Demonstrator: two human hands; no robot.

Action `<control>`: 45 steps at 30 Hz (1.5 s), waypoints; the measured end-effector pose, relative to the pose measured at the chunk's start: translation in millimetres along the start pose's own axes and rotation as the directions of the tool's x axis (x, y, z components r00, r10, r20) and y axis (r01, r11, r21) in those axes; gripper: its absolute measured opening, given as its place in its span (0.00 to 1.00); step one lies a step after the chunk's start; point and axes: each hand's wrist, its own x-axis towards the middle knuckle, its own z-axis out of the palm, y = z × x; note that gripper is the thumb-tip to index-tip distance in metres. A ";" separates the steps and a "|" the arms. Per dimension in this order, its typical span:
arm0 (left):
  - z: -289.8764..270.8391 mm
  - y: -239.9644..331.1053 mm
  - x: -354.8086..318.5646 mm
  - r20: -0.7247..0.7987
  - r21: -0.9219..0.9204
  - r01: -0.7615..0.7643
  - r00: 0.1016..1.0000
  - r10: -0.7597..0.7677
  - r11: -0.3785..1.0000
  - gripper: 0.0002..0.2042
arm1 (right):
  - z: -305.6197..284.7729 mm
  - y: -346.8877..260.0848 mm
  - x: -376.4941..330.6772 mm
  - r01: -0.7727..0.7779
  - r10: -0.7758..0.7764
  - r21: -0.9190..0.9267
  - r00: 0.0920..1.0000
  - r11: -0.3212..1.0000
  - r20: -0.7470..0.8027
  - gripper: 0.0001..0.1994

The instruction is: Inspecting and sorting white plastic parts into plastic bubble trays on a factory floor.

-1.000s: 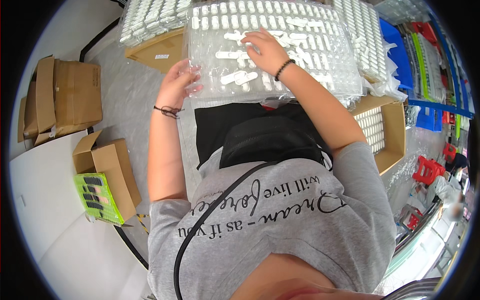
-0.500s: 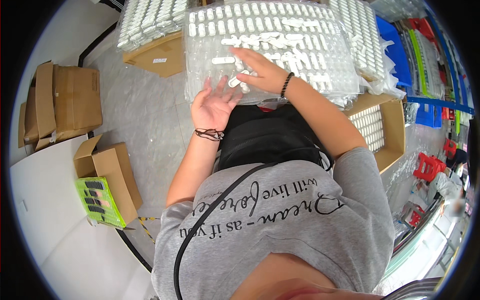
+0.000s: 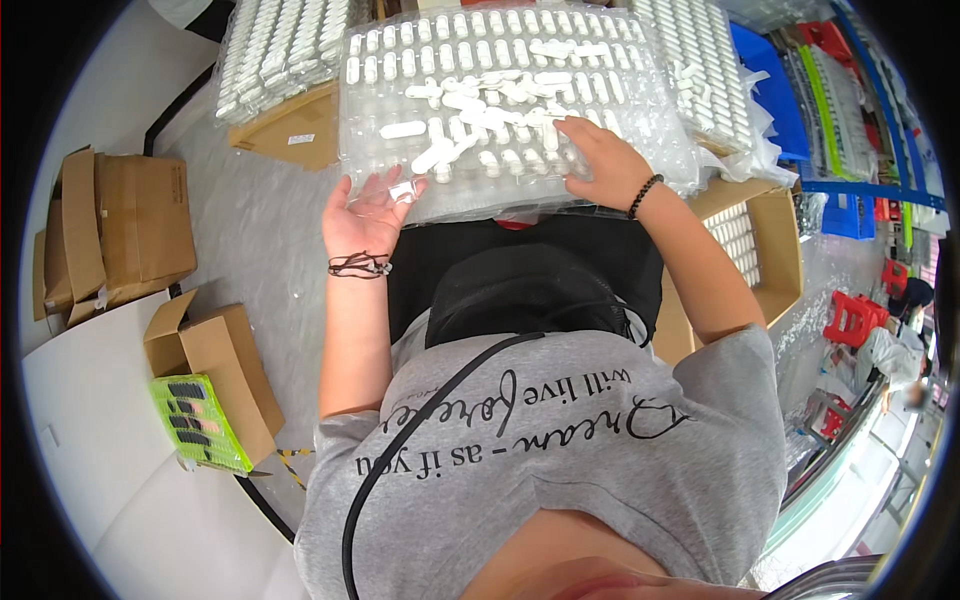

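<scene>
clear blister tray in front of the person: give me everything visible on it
The clear tray is a thin, glossy plastic sheet moulded into rows of small oblong pockets. Many pockets hold white oblong pieces; a loose pile of them lies across its middle. It lies roughly flat over the person's lap, near edge toward the body. The right hand rests palm down on it; the left hand sits palm up at its near left edge, a small clear piece on the fingers.

The blister tray [image 3: 500, 110] lies directly in front of the person, with loose capsule-shaped parts [image 3: 480, 100] lying on it. The left hand [image 3: 368, 212] is at its near left edge; the right hand [image 3: 600, 160] rests on its near right part. Further trays [image 3: 275, 50] lie behind-left and right [image 3: 700, 70]. Cardboard boxes [image 3: 130, 230] stand on the floor at left; an open box [image 3: 760, 250] stands at right.
</scene>
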 end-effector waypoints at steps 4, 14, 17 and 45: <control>21.4 6.8 -11.1 0.110 0.207 -0.191 0.979 0.171 0.960 0.21 | -19.3 7.0 24.9 -0.150 0.104 0.167 0.961 0.974 0.256 0.37; 32.0 -4.6 -14.0 0.167 0.479 -0.342 0.940 0.298 0.809 0.34 | -23.3 84.3 108.4 -0.622 0.274 0.342 0.683 0.705 0.677 0.31; 29.3 -10.7 -11.6 0.118 0.479 -0.182 0.983 0.142 0.859 0.34 | -23.9 85.2 121.2 -0.743 0.234 0.338 0.547 0.577 0.804 0.27; 67.5 -155.1 92.2 0.082 0.529 0.446 0.820 -0.566 0.722 0.56 | -37.9 38.0 112.7 -0.718 0.261 0.347 0.589 0.604 0.764 0.30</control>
